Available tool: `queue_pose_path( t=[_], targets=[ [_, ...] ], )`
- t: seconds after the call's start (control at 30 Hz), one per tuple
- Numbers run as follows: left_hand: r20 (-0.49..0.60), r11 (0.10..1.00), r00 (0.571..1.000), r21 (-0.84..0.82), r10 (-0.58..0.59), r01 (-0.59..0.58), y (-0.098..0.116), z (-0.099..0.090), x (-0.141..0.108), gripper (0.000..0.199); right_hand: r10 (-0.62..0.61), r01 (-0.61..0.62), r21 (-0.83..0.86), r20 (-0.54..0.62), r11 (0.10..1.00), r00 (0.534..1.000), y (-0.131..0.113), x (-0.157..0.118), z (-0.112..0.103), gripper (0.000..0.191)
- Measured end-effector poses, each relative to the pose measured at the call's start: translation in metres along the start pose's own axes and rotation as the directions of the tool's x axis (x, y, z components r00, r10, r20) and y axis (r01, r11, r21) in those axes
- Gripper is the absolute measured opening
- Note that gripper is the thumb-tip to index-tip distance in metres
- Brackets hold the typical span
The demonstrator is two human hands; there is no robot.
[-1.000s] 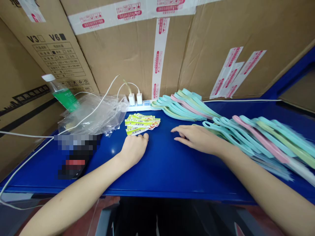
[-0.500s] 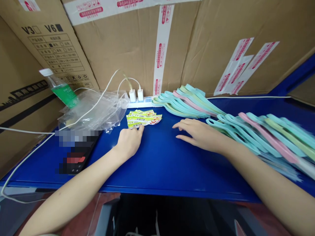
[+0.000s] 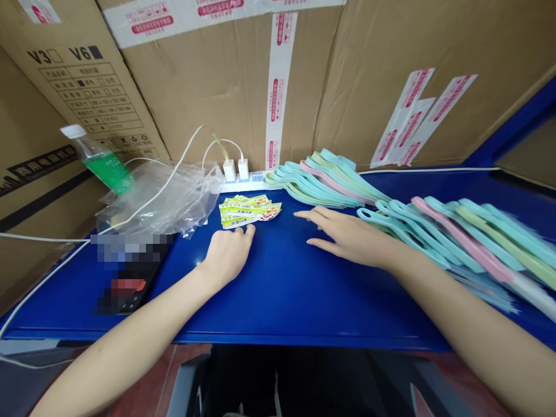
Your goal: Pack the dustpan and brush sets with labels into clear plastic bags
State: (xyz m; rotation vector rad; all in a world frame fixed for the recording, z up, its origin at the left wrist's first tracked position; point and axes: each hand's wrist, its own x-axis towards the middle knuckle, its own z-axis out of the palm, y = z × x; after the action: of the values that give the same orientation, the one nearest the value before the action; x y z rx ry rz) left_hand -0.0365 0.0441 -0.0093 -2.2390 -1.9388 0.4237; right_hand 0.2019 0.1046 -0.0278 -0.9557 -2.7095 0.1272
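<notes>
Several flat yellow-green and white printed packets [image 3: 249, 210] lie fanned and overlapping on the blue tabletop [image 3: 278, 289]. My left hand [image 3: 229, 253] is just in front of their near edge, palm down, with its fingers curled under. Whatever those fingers may hold is hidden. To the right of the packets, my right hand [image 3: 336, 234] hovers or rests with fingers stretched and thumb apart, holding nothing. Beside its wrist spread long plastic handles with looped ends [image 3: 434, 231] in turquoise, green and pink. A second bundle of such handles [image 3: 324, 179] lies behind my right hand.
A white power strip [image 3: 243, 184] with two chargers stands at the back against a taped cardboard box [image 3: 208, 87]. At left are clear plastic bags [image 3: 160, 200], a green-labelled bottle [image 3: 106, 168], a dark, partly blurred-out flat object [image 3: 152, 278] and a trailing white cable [image 3: 47, 236].
The whole view has shifted slightly. My left hand has drawn back a little from the packets. My right hand's fingers have straightened and reach slightly further left.
</notes>
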Motion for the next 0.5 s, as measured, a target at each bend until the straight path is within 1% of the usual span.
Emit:
queue_pose_path(
  t=[0.07, 0.2, 0.27, 0.37, 0.5],
  targets=[
    [0.013, 1.0, 1.0, 0.008, -0.001, 0.0, -0.0002, -0.0009, 0.0007, 0.047, -0.005, 0.005, -0.011, 0.012, 1.0, 1.0, 0.0001, -0.0001, -0.0005, 0.045],
    [0.023, 1.0, 1.0, 0.02, -0.019, 0.018, -0.0014, -0.0021, 0.0015, 0.051, -0.053, 0.054, -0.028, 0.022, 0.998, 0.998, 0.0017, 0.001, -0.0017, 0.033],
    [0.021, 0.999, 1.0, 0.025, -0.023, 0.023, -0.0022, -0.0026, 0.0016, 0.051, -0.062, 0.063, -0.024, 0.014, 0.998, 0.998, 0.0022, 0.001, -0.0023, 0.031],
    [0.007, 1.0, 1.0, 0.025, -0.01, 0.01, -0.0029, -0.0042, 0.0013, 0.047, -0.037, 0.037, -0.012, -0.001, 0.999, 0.999, 0.0016, -0.0004, -0.0033, 0.034],
    [-0.019, 0.999, 0.999, 0.014, 0.032, -0.032, -0.0012, -0.0055, 0.0004, 0.042, 0.006, -0.006, 0.003, 0.008, 1.0, 1.0, -0.0003, -0.0024, -0.0049, 0.042]
  ],
)
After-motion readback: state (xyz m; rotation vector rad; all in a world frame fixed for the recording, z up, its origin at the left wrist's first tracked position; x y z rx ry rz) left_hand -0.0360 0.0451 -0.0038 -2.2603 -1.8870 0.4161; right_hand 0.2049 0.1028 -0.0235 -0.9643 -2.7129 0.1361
